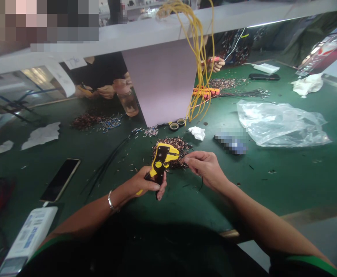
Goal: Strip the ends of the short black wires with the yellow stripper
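My left hand (151, 184) is wrapped round the handles of a yellow and black wire stripper (160, 159), whose jaws point right. Just right of the jaws, my right hand (204, 165) pinches a thin black wire (201, 184); part of it hangs below the fingers and the rest is hidden by the hand. Beneath and behind the tool lies a heap of short copper-coloured and dark wire bits (180, 144). Long black wires (106, 163) lie left of the tool, their far ends near a small pile of pale metal bits (151, 131).
A phone (61, 180) and white power bank (26, 240) lie left. Yellow cables (198, 57) hang from the shelf (145, 29) beside a panel (162, 84). A plastic bag (284, 123), tissue (197, 133) and bottle (127, 98) are on the green table. Two other people's hands work across it.
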The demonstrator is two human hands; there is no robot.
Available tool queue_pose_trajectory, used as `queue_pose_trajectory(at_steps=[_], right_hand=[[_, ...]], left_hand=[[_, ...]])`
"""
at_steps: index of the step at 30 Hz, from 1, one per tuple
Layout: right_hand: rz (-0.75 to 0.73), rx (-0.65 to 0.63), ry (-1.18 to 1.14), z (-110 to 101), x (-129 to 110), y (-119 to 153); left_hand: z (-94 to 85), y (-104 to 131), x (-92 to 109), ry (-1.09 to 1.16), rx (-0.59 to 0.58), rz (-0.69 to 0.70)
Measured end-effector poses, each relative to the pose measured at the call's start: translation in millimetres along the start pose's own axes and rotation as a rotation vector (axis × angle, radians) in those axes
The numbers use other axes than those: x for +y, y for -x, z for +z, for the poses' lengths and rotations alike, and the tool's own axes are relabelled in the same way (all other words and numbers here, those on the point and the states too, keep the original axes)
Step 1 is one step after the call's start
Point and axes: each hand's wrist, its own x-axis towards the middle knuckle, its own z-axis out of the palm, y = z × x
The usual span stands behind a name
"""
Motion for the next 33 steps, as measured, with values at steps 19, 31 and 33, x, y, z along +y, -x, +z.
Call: queue_pose_trajectory(at_steps=[19,31,33], right_hand=[[-0.001,-0.002,0.000,-0.3,1.6,-2.6],[0.009,-0.006,0.008,-2.2,8.6,-5.9],[0.004,0.001,0.009,-2.6,7.5,-5.5]], left_hand=[[1.0,1.6,-6.1,-0.007,0.088,0.017],[-5.3,-0.1,-4.2,-0.008,0.085,0.015],[-6.2,-1.0,-2.8,0.024,0.058,0.043]])
